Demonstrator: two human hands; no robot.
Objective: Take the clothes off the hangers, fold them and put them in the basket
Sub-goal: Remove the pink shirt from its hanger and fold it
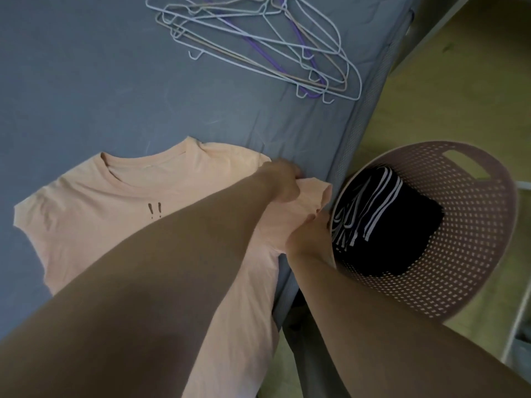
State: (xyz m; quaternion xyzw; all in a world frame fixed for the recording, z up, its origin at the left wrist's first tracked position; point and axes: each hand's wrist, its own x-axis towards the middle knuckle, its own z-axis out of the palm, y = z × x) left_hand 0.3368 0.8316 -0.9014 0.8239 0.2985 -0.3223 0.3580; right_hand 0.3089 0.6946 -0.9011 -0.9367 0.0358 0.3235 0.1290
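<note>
Left hand [284, 183] on shirt [100, 196], collar away

A peach T-shirt [94, 214] lies front up on a blue-grey bed sheet [86, 81], its collar towards the far side and two small dark exclamation marks on the chest. The left hand [283, 182] reaches across the shirt and grips the sleeve [313, 196] nearest the bed's edge, lifting it off the sheet. The right hand [309, 237] holds the lower edge of the same sleeve, just beside the left. A pink perforated basket [474, 254] stands on the yellowish floor [459, 81] close against the bed and holds a dark garment with white stripes [402, 225]. A loose heap of wire hangers [258, 44], mostly white with one purple, lies on the sheet well apart from the shirt.
</note>
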